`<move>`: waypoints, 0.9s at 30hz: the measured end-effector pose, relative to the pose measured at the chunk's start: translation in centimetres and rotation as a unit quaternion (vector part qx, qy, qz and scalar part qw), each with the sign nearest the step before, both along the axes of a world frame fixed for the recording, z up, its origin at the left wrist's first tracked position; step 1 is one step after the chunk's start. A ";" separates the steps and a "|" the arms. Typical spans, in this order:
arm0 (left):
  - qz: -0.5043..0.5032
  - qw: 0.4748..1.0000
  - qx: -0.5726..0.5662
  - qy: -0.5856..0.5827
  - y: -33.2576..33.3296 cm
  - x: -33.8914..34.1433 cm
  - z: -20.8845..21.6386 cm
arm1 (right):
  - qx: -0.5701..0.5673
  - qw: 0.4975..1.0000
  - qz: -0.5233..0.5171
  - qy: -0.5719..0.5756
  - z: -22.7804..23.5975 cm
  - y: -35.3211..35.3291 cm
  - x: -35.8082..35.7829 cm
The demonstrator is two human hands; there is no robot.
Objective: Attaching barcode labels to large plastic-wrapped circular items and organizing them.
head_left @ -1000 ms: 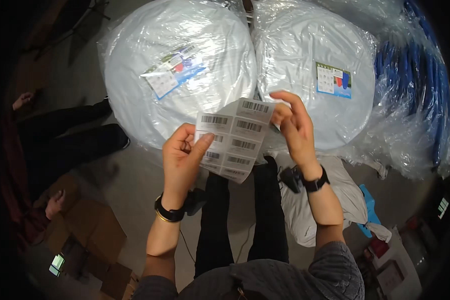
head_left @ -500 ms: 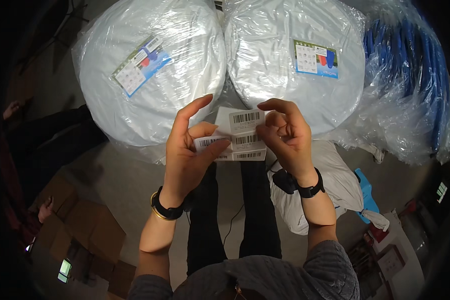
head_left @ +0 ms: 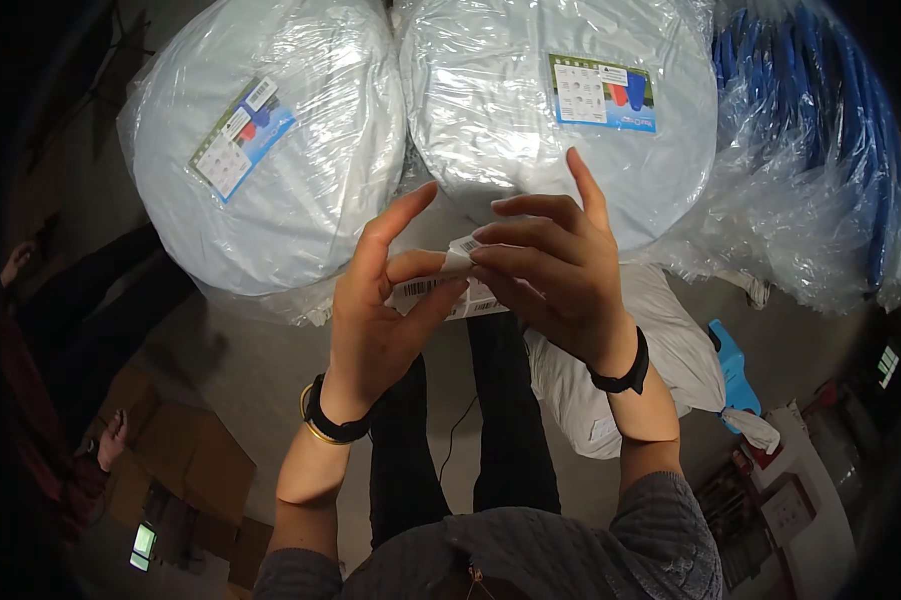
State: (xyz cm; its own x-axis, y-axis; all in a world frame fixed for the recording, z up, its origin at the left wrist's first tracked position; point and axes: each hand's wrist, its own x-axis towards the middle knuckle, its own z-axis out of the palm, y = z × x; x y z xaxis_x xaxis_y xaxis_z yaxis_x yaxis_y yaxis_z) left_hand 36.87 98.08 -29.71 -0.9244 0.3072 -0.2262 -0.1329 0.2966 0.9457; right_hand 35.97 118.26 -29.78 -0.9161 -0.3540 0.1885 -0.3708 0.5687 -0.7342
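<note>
A white sheet of barcode labels (head_left: 410, 296) is held up in front of me, over the gap between my legs. My left hand (head_left: 370, 325) pinches it between thumb and forefinger. At the sheet's upper edge, a curled piece with a small barcode (head_left: 460, 249) meets the fingertips of my right hand (head_left: 582, 285), whose thumb and fingers close on it while the forefinger points up. My right fingers cover part of the sheet. Beyond both hands lie two large round, pale packs, the left pack (head_left: 300, 180) and the right pack (head_left: 480, 120), wrapped in clear plastic.
Each pack carries a printed colour card, the left card (head_left: 242, 138) and the right card (head_left: 605, 92). Blue items in clear plastic (head_left: 820, 120) lie at far right. A white sack (head_left: 580, 395) and a blue plastic object (head_left: 732, 370) are below. Cardboard boxes (head_left: 200, 455) stand left, near another person's hand (head_left: 113, 438).
The sheet's upper part, earlier spread flat towards me, is now curled at my right fingertips. My right hand has shifted left and its forefinger has lifted. The packs appear further left in view.
</note>
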 end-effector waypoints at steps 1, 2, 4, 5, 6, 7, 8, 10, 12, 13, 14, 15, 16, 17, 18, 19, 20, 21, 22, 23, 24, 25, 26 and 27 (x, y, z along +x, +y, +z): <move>0.010 0.999 0.043 -0.026 0.5 -0.1 0.2 | -0.001 1.000 -0.001 -0.001 -0.3 0.4 0.0; 0.015 0.997 0.064 -0.039 0.8 -0.1 0.3 | -0.076 0.994 -0.013 -0.077 -0.9 1.0 0.0; -0.005 0.993 0.085 -0.080 1.4 0.1 -0.1 | -0.141 0.978 -0.031 -0.154 -1.7 2.3 0.1; -0.018 0.992 0.086 -0.095 1.8 0.2 -0.3 | -0.253 0.929 -0.168 -0.211 -2.0 2.9 0.1; -0.030 0.991 0.081 -0.107 1.9 0.2 -0.2 | -0.362 0.845 -0.297 -0.258 -2.2 3.4 0.0; -0.087 0.982 0.081 -0.144 2.3 0.1 0.0 | -0.362 0.845 -0.299 -0.257 -2.0 3.9 0.0; -0.143 0.970 0.081 -0.181 2.8 -0.1 0.1 | -0.203 0.941 -0.218 -0.158 -1.6 4.5 0.0; -0.142 0.958 0.115 -0.222 4.4 0.4 -0.5 | 0.145 0.987 -0.030 0.059 -1.1 5.9 -0.1; -0.076 0.954 0.124 -0.263 5.8 0.8 -1.0 | 0.080 0.983 0.026 0.165 -3.3 6.9 0.5; -0.112 0.959 0.095 -0.244 5.8 0.7 -1.7 | 0.034 0.992 0.028 0.115 -3.6 7.6 0.3; -0.117 0.959 0.099 -0.238 6.5 0.6 -2.0 | -0.014 0.997 0.030 0.065 -3.6 8.2 0.0; -0.100 0.954 0.119 -0.257 7.1 0.8 -2.4 | -0.006 0.997 0.028 0.068 -3.6 8.9 0.0; -0.083 0.947 0.139 -0.277 7.8 0.9 -2.9 | -0.095 0.990 -0.055 -0.093 -3.5 9.5 -0.1; -0.101 0.946 0.134 -0.278 8.5 0.7 -3.3 | -0.183 0.941 -0.137 -0.249 -3.7 10.3 -0.3; -0.104 0.946 0.136 -0.275 9.0 0.5 -3.6 | -0.181 0.942 -0.139 -0.245 -3.9 11.2 -0.7; -0.110 0.945 0.136 -0.275 9.6 0.4 -4.0 | -0.215 0.907 -0.091 -0.350 -4.4 12.3 -1.2; -0.116 0.945 0.136 -0.275 10.1 0.3 -4.4 | -0.247 0.857 -0.040 -0.449 -5.0 13.2 -1.8; -0.118 0.944 0.138 -0.274 10.6 0.2 -5.0 | -0.238 0.882 -0.060 -0.403 -5.8 14.0 -2.3; -0.106 0.937 0.142 -0.301 11.1 0.0 -5.4 | -0.256 0.888 -0.126 -0.361 -7.3 14.9 -3.1; -0.093 0.929 0.146 -0.328 11.4 -0.1 -5.7 | -0.272 0.888 -0.190 -0.318 -9.0 16.0 -4.2; -0.082 0.918 0.154 -0.355 12.0 -0.1 -6.3 | -0.199 0.896 -0.265 -0.297 -10.5 18.0 -5.9; -0.082 0.919 0.154 -0.353 12.2 -0.1 -6.5 | -0.254 0.894 -0.277 -0.243 -13.5 20.4 -7.7; -0.100 0.924 0.137 -0.341 12.5 0.1 -6.7 | -0.283 0.895 -0.285 -0.196 -15.6 23.1 -9.4; -0.110 0.930 0.110 -0.334 12.4 0.3 -7.0 | -0.295 0.890 -0.285 -0.200 -17.2 24.1 -10.9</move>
